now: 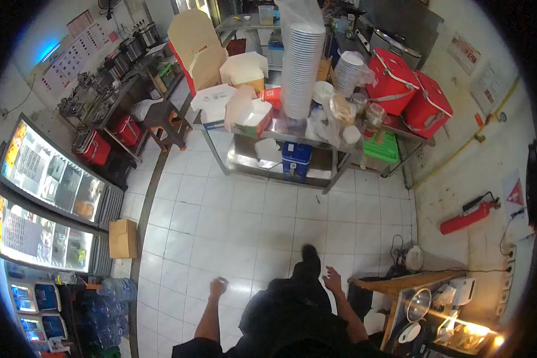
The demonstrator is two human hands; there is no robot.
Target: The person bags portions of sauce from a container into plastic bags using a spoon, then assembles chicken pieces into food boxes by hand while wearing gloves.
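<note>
My left hand (218, 287) hangs low over the white tiled floor (221, 221), its fingers curled in with nothing visible in them. To the right of my dark-clothed leg (307, 268), my right hand (332, 279) hangs with its fingers loosely apart, holding nothing. Neither hand touches any object. Ahead of me stands a metal table (280, 127) bearing opened cardboard food boxes (253, 110), a tall stack of white cups (303, 71) and plastic-wrapped items. A blue container (296, 158) sits on its lower shelf.
Glass-door fridges (53, 185) stand on the left, near a cardboard box (123, 238) and large water bottles (110, 310). A stool (164, 122) stands farther back. Red insulated bags (394, 80) are at back right; a fire extinguisher (468, 218) hangs on the right wall. A wooden counter (400, 283) is close right.
</note>
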